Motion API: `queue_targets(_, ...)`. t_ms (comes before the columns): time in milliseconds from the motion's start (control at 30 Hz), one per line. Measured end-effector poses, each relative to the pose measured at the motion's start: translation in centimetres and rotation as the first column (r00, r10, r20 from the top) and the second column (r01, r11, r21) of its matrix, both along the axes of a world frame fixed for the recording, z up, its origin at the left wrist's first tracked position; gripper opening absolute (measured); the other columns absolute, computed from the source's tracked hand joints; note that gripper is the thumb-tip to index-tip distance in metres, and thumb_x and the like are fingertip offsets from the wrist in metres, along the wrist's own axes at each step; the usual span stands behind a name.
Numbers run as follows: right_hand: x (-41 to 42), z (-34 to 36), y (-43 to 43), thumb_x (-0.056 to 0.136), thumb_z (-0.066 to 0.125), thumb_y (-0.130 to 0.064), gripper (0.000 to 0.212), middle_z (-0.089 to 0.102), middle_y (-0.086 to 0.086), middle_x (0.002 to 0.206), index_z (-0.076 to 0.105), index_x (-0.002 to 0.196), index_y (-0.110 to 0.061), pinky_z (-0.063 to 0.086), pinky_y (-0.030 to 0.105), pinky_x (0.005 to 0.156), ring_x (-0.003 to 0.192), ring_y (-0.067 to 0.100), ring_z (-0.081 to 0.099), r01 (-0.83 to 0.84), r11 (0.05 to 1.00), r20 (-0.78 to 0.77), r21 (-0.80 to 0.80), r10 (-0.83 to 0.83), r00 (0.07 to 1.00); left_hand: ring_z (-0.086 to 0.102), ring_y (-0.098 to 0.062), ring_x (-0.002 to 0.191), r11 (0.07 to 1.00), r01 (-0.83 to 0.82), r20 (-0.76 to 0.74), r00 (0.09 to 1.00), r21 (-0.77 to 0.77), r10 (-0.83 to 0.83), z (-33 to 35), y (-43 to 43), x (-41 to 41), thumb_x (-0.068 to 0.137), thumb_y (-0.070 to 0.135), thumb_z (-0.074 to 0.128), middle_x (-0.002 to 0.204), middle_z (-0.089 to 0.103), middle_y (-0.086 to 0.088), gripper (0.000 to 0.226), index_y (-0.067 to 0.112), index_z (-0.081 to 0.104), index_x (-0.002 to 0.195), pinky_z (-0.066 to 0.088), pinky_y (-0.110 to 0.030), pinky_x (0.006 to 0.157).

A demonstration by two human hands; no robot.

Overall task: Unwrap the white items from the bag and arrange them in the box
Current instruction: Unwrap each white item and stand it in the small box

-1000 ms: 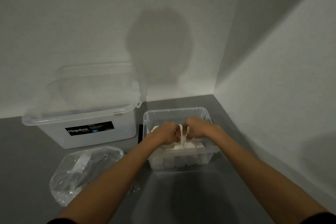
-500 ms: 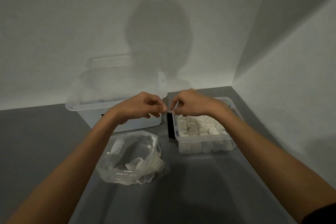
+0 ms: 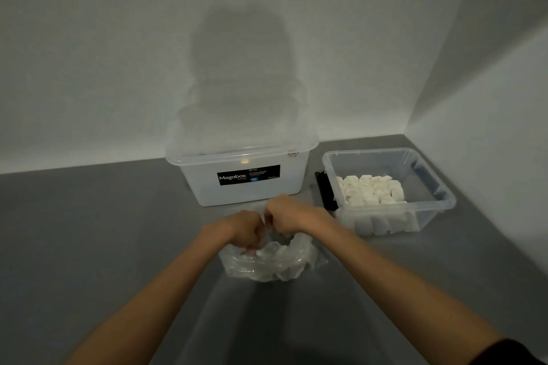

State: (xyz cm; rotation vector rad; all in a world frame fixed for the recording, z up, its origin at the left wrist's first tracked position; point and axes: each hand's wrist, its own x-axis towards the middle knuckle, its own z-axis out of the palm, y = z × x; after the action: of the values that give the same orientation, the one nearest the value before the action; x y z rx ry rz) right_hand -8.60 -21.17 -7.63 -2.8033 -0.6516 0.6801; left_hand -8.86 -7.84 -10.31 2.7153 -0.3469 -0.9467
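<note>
Two hands are working close together just in front of the large translucent plastic storage box with the black "Megabox" label (image 3: pixel 246 184), which is standing on the grey table (image 3: pixel 89 231) against the white wall (image 3: pixel 118 38). You are keeping your left hand (image 3: pixel 243 228) and your right hand (image 3: pixel 286 216) almost knuckle to knuckle over the mouth of the crumpled clear plastic bag (image 3: pixel 267 267). The bag is lying on the table in front of the storage box.

Your left fingers are curling down into the opening of the bag, and your right fingers are curling at its far edge. The picture is blurred there, so I cannot tell if either hand is pinching the film, a wrapped piece or nothing. Some pale lumps are showing through the film.

To the right of the storage box, the small clear open-topped plastic box (image 3: pixel 439 204) is sitting on the table. Many white block-shaped items (image 3: pixel 370 190) are lying packed in rows against its left wall. A narrow black object (image 3: pixel 324 192) is standing between the storage box and the small box, touching the small one.
</note>
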Motion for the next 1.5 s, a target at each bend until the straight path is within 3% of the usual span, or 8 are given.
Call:
queue_targets(133,-0.3,-2.2,0.4,0.083,0.063,0.003,0.024,0.062,0.015,0.107,0.062,0.106,0.001,0.042,0.030,0.068,0.086,0.025,0.056,0.086,0.994,0.049,-0.074,-0.083,0.995,0.058,-0.019,0.082,0.998,-0.053,0.119,0.992,0.019,0.051,-3.2,-1.4,-0.6,0.090,0.017,0.055,0.090,0.060,-0.005,0.017,0.007,0.064,0.100,0.047,-0.028,0.075)
queue_targets(367,-0.2,-3.6,-0.5,0.086,0.063,-0.006,0.022,0.063,0.010,0.116,0.067,0.108,-0.005,0.050,0.033,0.088,0.102,0.026,0.062,0.233,0.972,0.065,0.008,-0.233,0.970,0.058,-0.025,0.110,0.995,-0.091,0.206,0.974,-0.045,0.098,-5.7,-2.4,-1.0,0.094,0.022,0.052,0.122,0.059,-0.012,0.034,0.006,0.054,0.124,0.044,-0.031,0.093)
queue_targets(800,-0.4,-1.1,-1.6,0.086,0.058,-0.001,0.027,0.065,0.014,0.108,0.064,0.111,-0.005,0.056,0.032,0.081,0.090,0.025,0.067,0.366,0.912,0.028,0.186,-0.377,0.926,0.055,-0.013,0.073,0.891,-0.118,0.357,0.887,-0.439,0.293,-1.7,-0.3,-0.7,0.080,0.018,0.072,0.083,0.061,0.001,0.016,0.014,0.065,0.093,0.040,-0.018,0.059)
queue_targets(933,-0.4,0.5,-2.3,0.088,0.056,0.001,0.015,0.068,0.012,0.073,0.066,0.100,-0.002,0.057,0.022,0.058,0.057,0.016,0.066,0.422,0.841,-0.086,0.339,-0.419,0.904,0.059,-0.009,0.064,0.805,-0.124,0.292,0.891,-0.580,0.348,-0.4,0.9,-0.5,0.076,0.016,0.078,0.083,0.067,-0.002,0.022,0.014,0.067,0.096,0.047,-0.016,0.058)
queue_targets(1067,-0.4,1.6,-2.5,0.085,0.063,-0.001,0.007,0.067,0.008,0.069,0.068,0.090,-0.003,0.049,0.013,0.048,0.056,0.013,0.063,0.384,0.836,-0.030,0.393,-0.405,0.914,0.058,-0.005,0.072,0.813,-0.060,0.332,0.894,-0.580,0.303,0.0,1.9,-0.3,0.075,0.019,0.079,0.089,0.067,0.006,0.026,0.020,0.066,0.098,0.049,-0.021,0.068)
queue_targets(1167,-0.6,2.3,-2.3,0.085,0.063,-0.003,0.012,0.069,0.005,0.084,0.072,0.092,-0.005,0.047,0.009,0.056,0.071,0.013,0.064,0.272,0.899,0.120,0.343,-0.329,0.937,0.054,0.002,0.079,0.803,-0.025,0.361,0.884,-0.595,0.295,0.5,2.1,-0.3,0.077,0.025,0.077,0.095,0.059,0.014,0.030,0.022,0.065,0.104,0.043,-0.019,0.075)
queue_targets(1267,-0.9,2.9,-2.0,0.085,0.064,-0.007,0.015,0.070,0.006,0.093,0.073,0.097,-0.008,0.054,0.026,0.076,0.083,0.016,0.065,0.159,0.940,0.228,0.302,-0.233,0.945,0.059,0.003,0.073,0.742,-0.001,0.348,0.883,-0.671,0.315,1.2,1.9,-0.5,0.081,0.028,0.073,0.093,0.063,0.015,0.023,0.019,0.067,0.102,0.049,-0.018,0.074)
queue_targets(1500,-1.1,3.5,-2.2,0.083,0.070,-0.018,0.019,0.067,-0.002,0.087,0.069,0.102,-0.015,0.041,0.009,0.065,0.070,-0.001,0.056,0.213,0.847,0.186,0.487,-0.339,0.922,0.061,-0.002,0.055,0.619,-0.047,0.290,0.853,-0.784,0.433,1.8,2.0,-0.2,0.084,0.017,0.071,0.075,0.070,0.004,0.008,0.012,0.070,0.089,0.046,-0.011,0.054)
